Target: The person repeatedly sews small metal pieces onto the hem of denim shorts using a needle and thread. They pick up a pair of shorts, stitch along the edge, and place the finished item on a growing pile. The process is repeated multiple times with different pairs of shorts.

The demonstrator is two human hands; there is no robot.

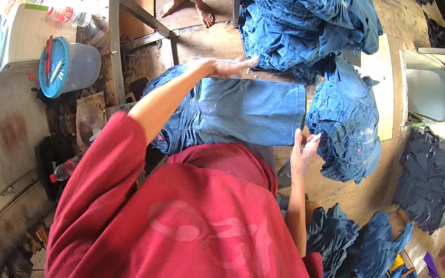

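A pair of blue denim trousers (pixel 244 110) lies across my lap, its smooth leg running to a hem on the right and its gathered upper part bunched on the left. My left hand (pixel 233 69) is at the far edge of the denim, fingers stretched out and holding nothing. At the near end of the hem, my right hand (pixel 305 147) is closed with its thumb up. A small white piece (pixel 316 137) shows between its fingers; its kind is too small to make out. Whitish dust marks both hands.
A tall stack of denim (pixel 310 25) stands ahead, a smaller denim pile (pixel 347 124) to the right. Dark cloth (pixel 434 178) lies far right, more denim (pixel 377 248) lower right. A blue-lidded bucket (pixel 73 69) and a metal frame (pixel 118 41) are left. Another person's bare feet (pixel 187 11) show beyond.
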